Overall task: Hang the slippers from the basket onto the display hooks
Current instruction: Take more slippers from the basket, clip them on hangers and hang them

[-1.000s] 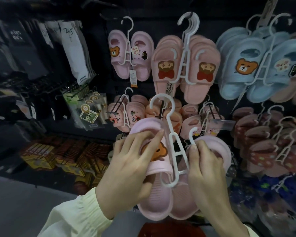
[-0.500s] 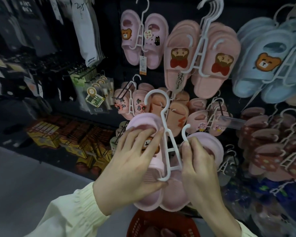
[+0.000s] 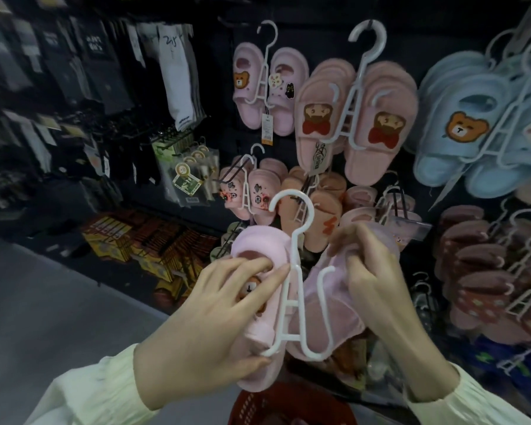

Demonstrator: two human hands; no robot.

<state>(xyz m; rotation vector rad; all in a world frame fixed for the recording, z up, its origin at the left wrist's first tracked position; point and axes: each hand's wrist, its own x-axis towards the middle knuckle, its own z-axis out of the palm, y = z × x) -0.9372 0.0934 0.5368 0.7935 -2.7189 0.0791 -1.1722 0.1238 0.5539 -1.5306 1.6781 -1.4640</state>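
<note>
A dark display wall (image 3: 313,23) fills the view, hung with many pairs of slippers on white hangers. At the upper right hang blue slippers (image 3: 432,167) with a bear patch. Beside them is a peach pair (image 3: 365,154) with doll faces, and left of that a small pink pair (image 3: 282,118). Dark red slippers (image 3: 472,256) crowd the lower right, and orange ones (image 3: 322,216) sit in the middle of the lower row. Packs of socks (image 3: 178,81) hang at the far left.

The pink slippers (image 3: 258,243) are held up in front of the lower row, low and central in the view, above a red basket (image 3: 258,406) at the bottom edge. They are pale pink with a soft matt surface and thick rounded soles. The left one faces the camera, and the right one is tilted and twisted away from it.

They sit on a white hanger (image 3: 294,253). Its round hook stands free in the air in front of the orange slippers, and its two curved prongs reach down into the shoes.

The left hand (image 3: 203,326) grips the left slipper. Its fingers are spread across the strap, half covering a brown bear patch (image 3: 252,286), and its thumb is tucked under the lower left prong. The right hand (image 3: 377,289) holds the right slipper from the side, its fingers curled tightly over the upper edge and pinching the material.
</note>
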